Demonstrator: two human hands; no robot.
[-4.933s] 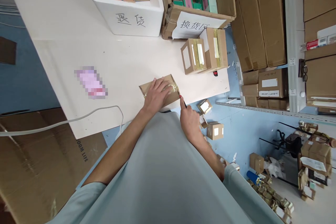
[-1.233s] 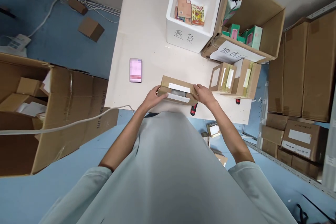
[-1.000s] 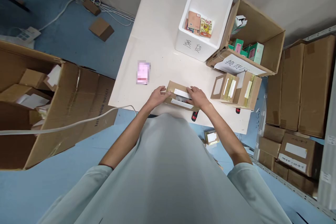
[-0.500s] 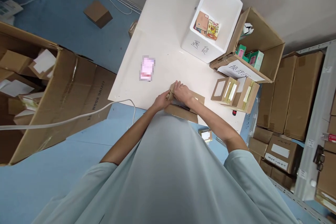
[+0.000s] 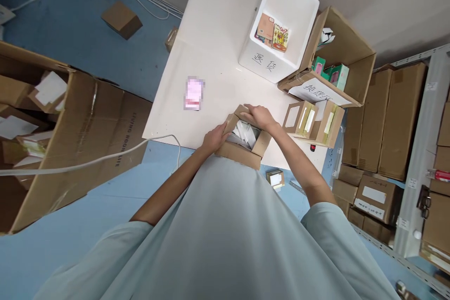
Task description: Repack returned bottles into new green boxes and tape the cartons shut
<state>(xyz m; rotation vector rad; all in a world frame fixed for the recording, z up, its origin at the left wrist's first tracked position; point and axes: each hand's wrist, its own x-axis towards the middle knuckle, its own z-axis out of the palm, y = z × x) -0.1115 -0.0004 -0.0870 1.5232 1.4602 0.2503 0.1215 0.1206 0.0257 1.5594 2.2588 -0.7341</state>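
An open cardboard box (image 5: pixel 239 154) sits at the table's near edge, right against my shirt. Its flaps stand spread, and white and clear plastic-looking packing (image 5: pixel 246 134) shows inside. My left hand (image 5: pixel 215 138) grips the left flap, fingers wrapped over it. On the far right side, my right hand (image 5: pixel 259 116) has its fingers closed on the far flap. What lies under the packing is hidden. A pixelated pink and white item (image 5: pixel 194 93) lies on the table beyond my left hand.
On the white table (image 5: pixel 211 23) stand a white foam bin (image 5: pixel 260 61) holding small packs, a large open carton (image 5: pixel 355 65) with green boxes, and two small taped boxes (image 5: pixel 298 117). A big carton (image 5: pixel 101 126) is at left, with a white cable (image 5: pixel 116 154) crossing it. Shelves (image 5: pixel 404 197) stand right.
The small box's flaps have been pulled apart, so the packing inside now shows. My right hand has moved outward to the right and now holds the far flap.
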